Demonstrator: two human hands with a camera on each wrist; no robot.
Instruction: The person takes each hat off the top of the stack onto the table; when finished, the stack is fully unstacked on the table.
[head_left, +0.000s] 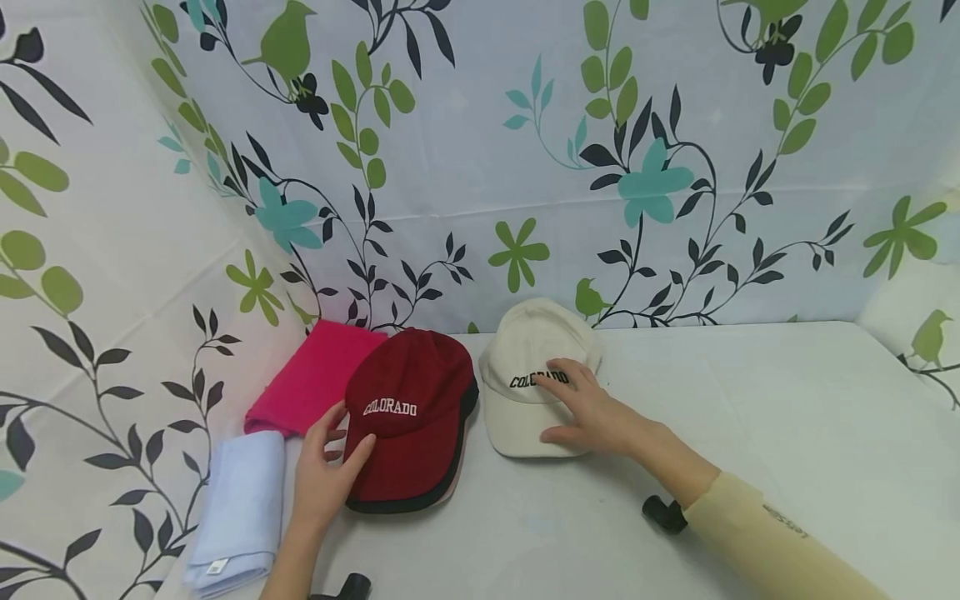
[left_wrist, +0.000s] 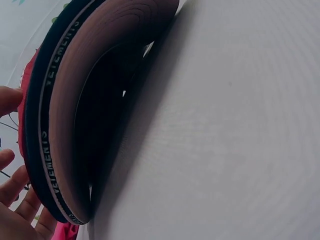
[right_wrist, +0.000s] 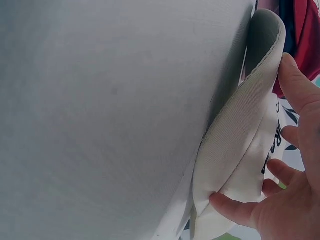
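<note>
A red cap [head_left: 412,400] lettered COLORADO sits on the table, over a dark brim and a pinkish brim [left_wrist: 67,115] that show beneath its own. My left hand [head_left: 322,471] lies at the left side of this stack, thumb on the red cap and fingers loosely bent along its side. To the right, a cream cap [head_left: 513,425] with the same word in black rests brim forward. My right hand [head_left: 592,412] touches the cream cap from its right side, fingers spread over the front and brim. In the right wrist view, the fingertips [right_wrist: 220,200] meet the cream fabric.
Behind the red cap lies a folded bright pink cloth [head_left: 300,383]. A folded light blue cloth [head_left: 240,508] with a small white tag is at the left. The white table [head_left: 750,400] stretches to the right. A leaf-and-bird patterned curtain [head_left: 465,167] hangs behind and at the left.
</note>
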